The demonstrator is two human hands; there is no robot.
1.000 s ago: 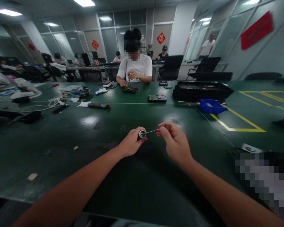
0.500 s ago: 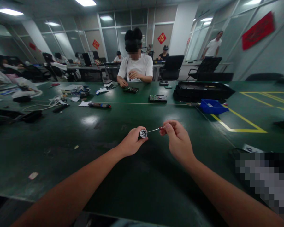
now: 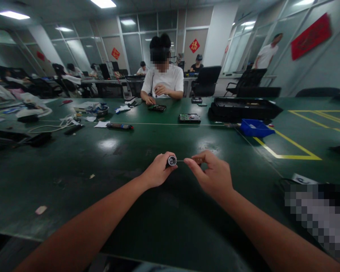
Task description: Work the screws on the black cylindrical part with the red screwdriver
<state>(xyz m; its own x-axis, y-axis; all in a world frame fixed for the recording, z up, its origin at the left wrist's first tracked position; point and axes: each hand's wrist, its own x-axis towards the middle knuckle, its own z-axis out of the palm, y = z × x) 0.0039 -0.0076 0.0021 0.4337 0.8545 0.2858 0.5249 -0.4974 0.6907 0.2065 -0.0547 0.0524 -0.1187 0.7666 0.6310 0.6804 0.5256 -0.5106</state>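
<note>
Fingers of my left hand (image 3: 156, 172) wrap around a small dark cylinder with a silver-rimmed round end (image 3: 172, 161) turned toward me. The details inside the rim are too small to name. From the right, my right hand (image 3: 216, 176) holds a slim screwdriver (image 3: 197, 160) by its reddish-brown, see-through handle, between thumb and fingers. Its thin metal shaft lies level and reaches the cylinder's rim; whether the tip sits inside or against the edge I cannot tell. Both hands are above the green table (image 3: 158, 230).
Across the table a co-worker in a white shirt (image 3: 170, 77) handles a hard drive (image 3: 157, 108). Another hard drive (image 3: 189, 118), a black tray (image 3: 243, 108) and a blue bin (image 3: 256, 127) lie beyond my hands. A marker-like tool (image 3: 120, 126) and cables (image 3: 56, 126) are at left.
The screwdriver's handle has dipped from a raised slant to nearly level, and my right thumb now extends along it toward the cylinder. My left hand stays almost still. A person at back right has walked rightward.
</note>
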